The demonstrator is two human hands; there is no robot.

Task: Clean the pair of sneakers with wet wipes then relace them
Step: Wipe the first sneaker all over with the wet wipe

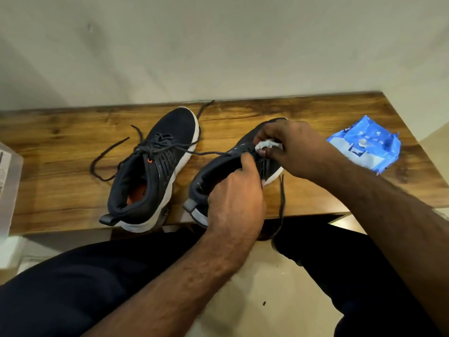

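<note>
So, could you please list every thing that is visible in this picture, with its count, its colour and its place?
sneaker: 2, dark navy with white soles; the left sneaker lies on the table with loose laces, the right sneaker is beside it under the hands
wet wipe: 1, white, crumpled against the top of the right sneaker
wipes pack: 1, blue, on the table at the right
table: 1, brown wood, against the pale wall
container: 1, clear plastic, at the left edge
left hand: 1, its grip is on the collar of the right sneaker
right hand: 1, pinches the wet wipe
legs: 2, dark trousers, below the table
</note>
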